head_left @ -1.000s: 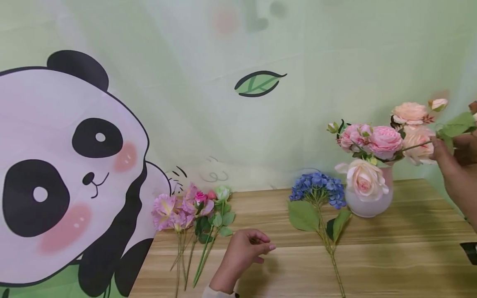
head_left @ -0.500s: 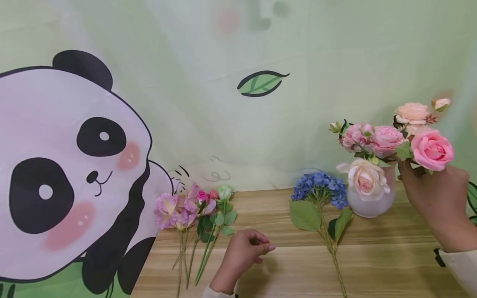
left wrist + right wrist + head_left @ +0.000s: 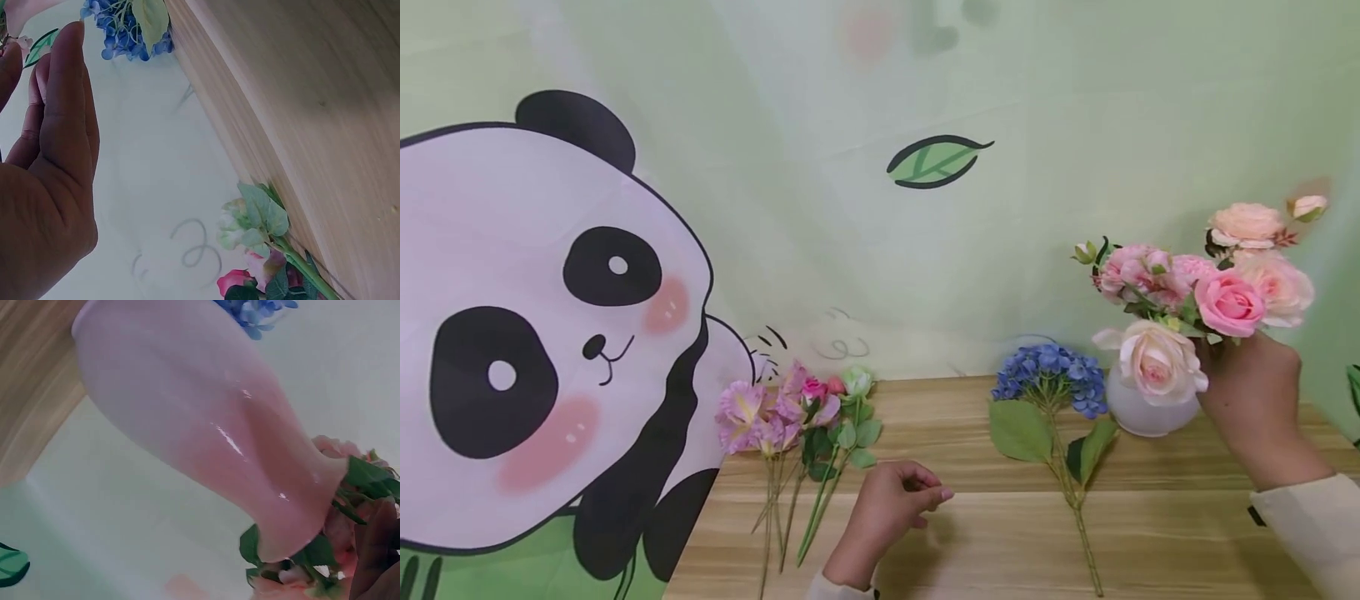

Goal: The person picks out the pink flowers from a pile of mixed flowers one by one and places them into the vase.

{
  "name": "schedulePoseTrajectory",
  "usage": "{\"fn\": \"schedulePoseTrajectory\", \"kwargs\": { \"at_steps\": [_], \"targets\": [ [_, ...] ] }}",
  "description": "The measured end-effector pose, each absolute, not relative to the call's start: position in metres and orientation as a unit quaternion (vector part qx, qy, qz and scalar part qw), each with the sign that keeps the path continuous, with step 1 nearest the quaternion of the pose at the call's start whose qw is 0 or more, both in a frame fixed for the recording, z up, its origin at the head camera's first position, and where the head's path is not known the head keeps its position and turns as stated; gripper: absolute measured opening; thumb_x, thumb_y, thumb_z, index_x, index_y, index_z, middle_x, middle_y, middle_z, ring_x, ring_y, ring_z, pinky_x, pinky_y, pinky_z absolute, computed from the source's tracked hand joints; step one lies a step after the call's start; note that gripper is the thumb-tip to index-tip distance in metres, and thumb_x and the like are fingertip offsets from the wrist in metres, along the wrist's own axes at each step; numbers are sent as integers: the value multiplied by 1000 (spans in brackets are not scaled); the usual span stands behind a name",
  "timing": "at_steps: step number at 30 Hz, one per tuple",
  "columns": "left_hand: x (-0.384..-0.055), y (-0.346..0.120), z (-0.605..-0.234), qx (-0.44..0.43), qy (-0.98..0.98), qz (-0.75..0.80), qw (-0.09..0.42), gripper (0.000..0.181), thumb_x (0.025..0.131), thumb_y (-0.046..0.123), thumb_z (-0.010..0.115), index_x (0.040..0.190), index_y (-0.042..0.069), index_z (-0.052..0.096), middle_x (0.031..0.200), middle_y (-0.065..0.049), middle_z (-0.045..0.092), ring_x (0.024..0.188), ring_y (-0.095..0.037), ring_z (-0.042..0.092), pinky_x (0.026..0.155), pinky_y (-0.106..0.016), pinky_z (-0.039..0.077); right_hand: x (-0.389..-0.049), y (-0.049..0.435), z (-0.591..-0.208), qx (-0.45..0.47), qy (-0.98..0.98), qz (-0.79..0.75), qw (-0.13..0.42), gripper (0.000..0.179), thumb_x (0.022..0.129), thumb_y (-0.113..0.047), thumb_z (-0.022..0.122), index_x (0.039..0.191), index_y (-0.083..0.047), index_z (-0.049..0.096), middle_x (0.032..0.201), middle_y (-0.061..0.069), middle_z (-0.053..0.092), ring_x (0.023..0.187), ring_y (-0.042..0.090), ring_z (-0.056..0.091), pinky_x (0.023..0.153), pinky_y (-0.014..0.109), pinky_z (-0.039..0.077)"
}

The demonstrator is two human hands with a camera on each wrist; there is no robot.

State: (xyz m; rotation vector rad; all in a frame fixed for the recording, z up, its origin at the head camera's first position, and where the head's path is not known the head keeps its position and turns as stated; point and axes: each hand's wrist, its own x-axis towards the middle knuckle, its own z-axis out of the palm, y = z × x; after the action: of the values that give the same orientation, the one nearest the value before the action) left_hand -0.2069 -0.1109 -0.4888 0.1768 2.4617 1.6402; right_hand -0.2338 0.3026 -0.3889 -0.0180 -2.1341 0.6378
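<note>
My right hand (image 3: 1255,408) is at the mouth of a pink-and-white vase (image 3: 1150,415), gripping a pink rose (image 3: 1230,302) just below its bloom. The stem is hidden by the hand and the other flowers. Several pale pink and peach flowers (image 3: 1247,227) stand in the vase, and a cream rose (image 3: 1161,361) leans over its front. In the right wrist view, the fingers (image 3: 375,550) are close beside the flared rim of the vase (image 3: 187,406). My left hand (image 3: 891,504) stays low over the table, its fingers loosely bent and holding nothing.
A blue hydrangea (image 3: 1047,375) with a long stem lies on the wooden table (image 3: 985,542), left of the vase. Purple flowers (image 3: 760,421) and a pale green rose (image 3: 857,382) lie at the left. A panda-printed cloth (image 3: 805,208) hangs behind.
My right hand has come in from the far right with the pink rose and brought it to the vase's mouth, among the other blooms. The left hand has stayed put.
</note>
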Motion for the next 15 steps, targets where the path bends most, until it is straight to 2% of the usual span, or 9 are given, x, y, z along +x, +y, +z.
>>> {"fn": "schedulePoseTrajectory", "kwargs": {
  "at_steps": [3, 5, 8, 11, 13, 15],
  "targets": [
    [-207, -113, -490, 58, 826, 553, 87, 17, 97, 18, 93, 96, 5, 83, 81, -2, 78, 73, -14, 73, 60, -30, 66, -238, 303, -394, -13, -858, 251, 448, 24, 107, -4, 71, 117, 18, 73, 104, 45, 75, 91, 66, 72, 67, 71, 51],
    [-207, -114, -491, 57, 824, 557, 86, 16, 98, 18, 92, 97, 4, 83, 83, -3, 79, 73, -14, 74, 61, -30, 66, -240, 303, -396, -13, -855, 247, 456, 22, 106, -4, 71, 107, 18, 74, 93, 44, 75, 79, 64, 71, 56, 59, 44],
    [-208, -118, -493, 57, 823, 559, 89, 16, 101, 18, 89, 99, 3, 84, 89, -8, 82, 75, -13, 74, 61, -31, 66, -243, 302, -399, -14, -848, 248, 468, 21, 104, -2, 69, 101, 17, 75, 83, 42, 73, 68, 62, 68, 53, 47, 34],
    [-207, -123, -495, 55, 823, 557, 94, 17, 104, 19, 85, 103, 2, 85, 96, -15, 84, 78, -12, 74, 62, -31, 67, -246, 301, -401, -19, -843, 253, 475, 19, 104, -1, 67, 103, 17, 75, 82, 42, 73, 66, 61, 67, 53, 48, 33],
    [-207, -127, -496, 53, 824, 557, 95, 19, 105, 19, 83, 106, 0, 84, 99, -18, 84, 79, -13, 75, 62, -31, 67, -248, 301, -403, -23, -840, 257, 478, 20, 104, -2, 66, 106, 15, 75, 85, 41, 74, 69, 60, 67, 55, 55, 35],
    [-208, -130, -496, 49, 824, 557, 94, 20, 106, 18, 81, 107, -1, 84, 100, -20, 85, 80, -14, 76, 62, -32, 67, -251, 302, -408, -18, -837, 259, 482, 20, 103, -2, 65, 103, 15, 75, 85, 41, 74, 70, 61, 67, 57, 62, 37]
  ]
}}
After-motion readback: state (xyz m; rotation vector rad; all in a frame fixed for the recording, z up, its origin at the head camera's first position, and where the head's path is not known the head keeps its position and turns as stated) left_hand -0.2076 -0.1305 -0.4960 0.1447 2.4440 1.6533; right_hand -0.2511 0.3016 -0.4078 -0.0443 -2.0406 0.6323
